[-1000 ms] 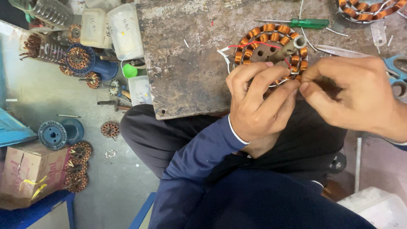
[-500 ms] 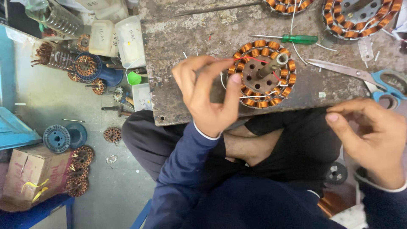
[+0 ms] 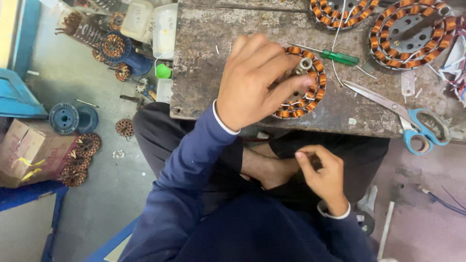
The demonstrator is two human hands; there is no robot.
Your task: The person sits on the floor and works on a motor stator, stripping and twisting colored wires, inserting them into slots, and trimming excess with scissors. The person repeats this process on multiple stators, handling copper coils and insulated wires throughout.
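Observation:
A round stator [image 3: 310, 92] wound with copper coils lies near the front edge of the worn workbench [image 3: 204, 73]. My left hand [image 3: 255, 82] lies over its left half, fingers spread across the ring and thumb on its inner part. My right hand [image 3: 323, 177] hangs low over my lap, off the bench, with finger and thumb pinched together; whether anything thin sits between them cannot be told. A green-handled screwdriver [image 3: 337, 57] lies just behind the stator.
Scissors with blue handles [image 3: 410, 121] lie at the right of the bench. Two more copper-wound stators [image 3: 412, 36] [image 3: 340, 12] sit at the back. Left of the bench, the floor holds white jars [image 3: 153, 24], wire spools [image 3: 65, 118], small rotors and a cardboard box [image 3: 29, 153].
My right hand left the stator and dropped to my lap. My left hand shifted from the ring's near side to rest on top of it. The view moved closer.

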